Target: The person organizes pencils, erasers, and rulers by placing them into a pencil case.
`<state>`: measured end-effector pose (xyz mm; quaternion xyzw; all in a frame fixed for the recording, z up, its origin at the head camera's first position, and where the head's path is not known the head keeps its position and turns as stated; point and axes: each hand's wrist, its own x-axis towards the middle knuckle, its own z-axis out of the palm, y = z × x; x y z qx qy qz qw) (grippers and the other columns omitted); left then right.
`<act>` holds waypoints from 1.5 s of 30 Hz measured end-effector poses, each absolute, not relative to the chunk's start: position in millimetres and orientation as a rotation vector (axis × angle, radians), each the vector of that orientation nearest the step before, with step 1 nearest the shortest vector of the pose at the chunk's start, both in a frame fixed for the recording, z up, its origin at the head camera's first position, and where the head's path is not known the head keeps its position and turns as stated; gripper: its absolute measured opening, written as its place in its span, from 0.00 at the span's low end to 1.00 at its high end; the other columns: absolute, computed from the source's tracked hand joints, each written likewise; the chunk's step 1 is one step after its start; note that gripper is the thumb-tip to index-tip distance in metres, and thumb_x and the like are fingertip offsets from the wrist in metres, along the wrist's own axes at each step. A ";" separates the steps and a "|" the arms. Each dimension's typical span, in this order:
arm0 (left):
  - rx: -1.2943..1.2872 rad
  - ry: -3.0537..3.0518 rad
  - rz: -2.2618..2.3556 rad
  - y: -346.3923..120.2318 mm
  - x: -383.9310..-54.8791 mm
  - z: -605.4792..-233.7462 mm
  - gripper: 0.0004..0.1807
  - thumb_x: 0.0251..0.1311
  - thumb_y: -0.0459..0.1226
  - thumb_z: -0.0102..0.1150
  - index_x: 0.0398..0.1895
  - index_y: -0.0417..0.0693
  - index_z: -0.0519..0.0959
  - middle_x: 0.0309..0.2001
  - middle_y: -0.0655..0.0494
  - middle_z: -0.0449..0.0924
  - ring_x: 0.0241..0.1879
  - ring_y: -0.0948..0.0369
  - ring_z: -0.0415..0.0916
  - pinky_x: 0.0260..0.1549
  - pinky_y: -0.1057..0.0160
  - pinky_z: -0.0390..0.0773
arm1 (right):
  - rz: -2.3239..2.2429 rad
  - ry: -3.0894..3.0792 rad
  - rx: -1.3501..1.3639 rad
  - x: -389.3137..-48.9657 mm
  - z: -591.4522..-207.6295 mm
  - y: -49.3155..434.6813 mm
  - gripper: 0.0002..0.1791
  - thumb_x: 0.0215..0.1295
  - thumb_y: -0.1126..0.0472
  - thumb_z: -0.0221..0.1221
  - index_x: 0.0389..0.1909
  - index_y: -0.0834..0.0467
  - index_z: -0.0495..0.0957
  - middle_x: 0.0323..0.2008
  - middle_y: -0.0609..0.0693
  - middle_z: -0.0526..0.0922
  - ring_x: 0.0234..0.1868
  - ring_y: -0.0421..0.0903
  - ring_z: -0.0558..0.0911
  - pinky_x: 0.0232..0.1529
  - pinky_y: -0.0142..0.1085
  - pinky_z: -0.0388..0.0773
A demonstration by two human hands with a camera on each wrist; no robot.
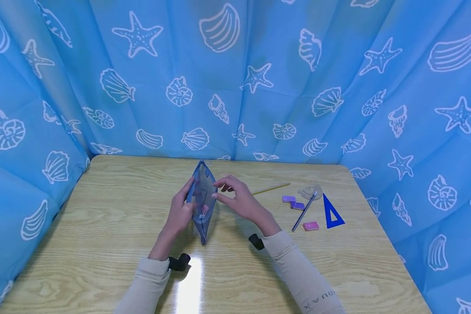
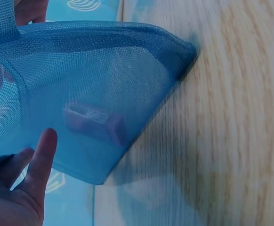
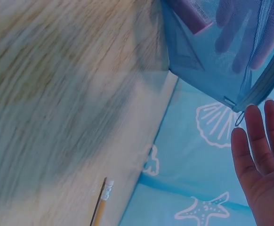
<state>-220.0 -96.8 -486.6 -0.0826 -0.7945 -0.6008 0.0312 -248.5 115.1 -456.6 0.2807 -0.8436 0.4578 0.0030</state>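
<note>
A blue mesh zip pouch (image 1: 198, 224) stands on its edge over the table with its mouth spread. My left hand (image 1: 180, 211) grips its left side, the thumb over the rim and the fingers against the outer mesh. At the opposite rim, my right hand (image 1: 239, 198) touches the edge with thumb and fingers spread; its fingers (image 3: 255, 129) look straight beside the zip end. Through the mesh shows a pink-purple block (image 2: 94, 122), like an eraser. A faint triangular outline (image 3: 186, 49) also shows through the pouch in the right wrist view.
On the wooden table (image 1: 114, 226), right of the pouch, lie a yellow pencil (image 1: 272, 188), two purple blocks (image 1: 292, 202), a clear protractor (image 1: 307, 192), a dark pen-like stick (image 1: 304, 212), a pink block (image 1: 311, 226) and a blue set square (image 1: 331, 213). A blue shell-patterned curtain (image 1: 235, 78) surrounds the table.
</note>
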 end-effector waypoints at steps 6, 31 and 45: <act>-0.250 -2.440 -1.845 -95.0 -221.4 -488.3 0.48 0.50 0.25 0.45 0.81 0.47 0.54 0.76 0.43 0.62 0.72 0.39 0.63 0.65 0.36 0.67 | 1.448 -2.641 0.846 -245.6 -460.2 123.2 0.18 0.72 0.56 0.61 0.58 0.60 0.79 0.53 0.55 0.81 0.53 0.55 0.80 0.58 0.57 0.76; -0.268 -2.395 -1.855 -91.6 -222.9 -488.1 0.46 0.49 0.22 0.44 0.80 0.41 0.56 0.75 0.40 0.64 0.73 0.40 0.61 0.67 0.40 0.65 | 1.366 -2.896 0.556 -252.7 -478.8 198.5 0.14 0.74 0.59 0.57 0.50 0.63 0.84 0.42 0.53 0.85 0.44 0.47 0.82 0.46 0.41 0.79; -0.249 -2.389 -1.858 -91.0 -223.5 -490.6 0.47 0.49 0.23 0.46 0.80 0.41 0.56 0.75 0.40 0.63 0.74 0.42 0.59 0.70 0.42 0.62 | 1.137 -3.131 0.190 -272.1 -470.6 238.5 0.17 0.74 0.59 0.54 0.51 0.68 0.82 0.44 0.61 0.85 0.43 0.54 0.82 0.45 0.46 0.79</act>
